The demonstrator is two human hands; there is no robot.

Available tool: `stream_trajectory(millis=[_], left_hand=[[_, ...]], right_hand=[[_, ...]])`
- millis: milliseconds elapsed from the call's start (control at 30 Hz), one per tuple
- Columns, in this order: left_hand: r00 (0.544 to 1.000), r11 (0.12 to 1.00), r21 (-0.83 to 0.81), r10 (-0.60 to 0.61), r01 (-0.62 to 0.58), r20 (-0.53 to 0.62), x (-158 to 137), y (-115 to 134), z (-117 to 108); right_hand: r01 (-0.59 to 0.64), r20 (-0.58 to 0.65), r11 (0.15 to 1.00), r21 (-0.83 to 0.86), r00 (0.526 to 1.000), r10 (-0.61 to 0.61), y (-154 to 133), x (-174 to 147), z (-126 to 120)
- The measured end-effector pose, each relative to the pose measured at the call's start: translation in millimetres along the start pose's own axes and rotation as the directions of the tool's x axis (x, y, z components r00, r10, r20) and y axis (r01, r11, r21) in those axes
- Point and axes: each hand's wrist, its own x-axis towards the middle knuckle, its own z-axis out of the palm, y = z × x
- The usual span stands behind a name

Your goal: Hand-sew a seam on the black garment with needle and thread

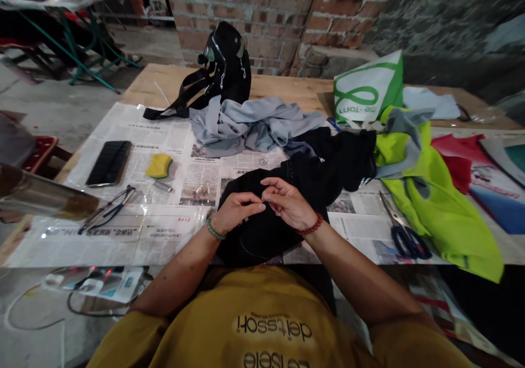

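Note:
My left hand [238, 210], with a green bead bracelet at the wrist, is closed in a pinch of thumb and forefinger. Its tips meet those of my right hand [290, 204], which is pinched too and wears a red bracelet. Whatever lies between the fingertips is too small and dark to make out. Below both hands a black garment [258, 237] lies bunched at the table's front edge, with a thin pale line, perhaps a thread, across its lower part. Its dark cloth stretches away to the right, beside a crumpled grey cloth [254, 124].
On the newspaper-covered table [151, 247] lie a phone [109, 163], a yellow sponge [158, 165], glasses [110, 209] and a tilted bottle [45, 193]. To the right are scissors [404, 231] and a neon-yellow garment [447, 220]. A black bag [229, 64] and a green-white bag [367, 89] stand behind.

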Motion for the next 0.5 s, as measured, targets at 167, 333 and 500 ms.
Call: stream_trajectory(millis=[167, 333, 500], left_hand=[[0.994, 0.992, 0.063, 0.109, -0.109, 0.003, -2.3, 6.0, 1.4], [0.98, 0.976, 0.095, 0.194, -0.197, 0.041, -2.7, 6.8, 2.3], [0.976, 0.969, 0.118, 0.214, -0.217, 0.034, -2.1, 6.9, 2.3]], right_hand=[[-0.166, 0.036, 0.98, 0.105, 0.986, 0.163, -1.4, -1.2, -4.2], [-0.195, 0.04, 0.973, 0.122, 0.981, 0.191, -1.1, -3.5, -5.7], [-0.198, 0.028, 0.978, 0.058, 0.98, 0.197, 0.2, -4.1, -0.5]])
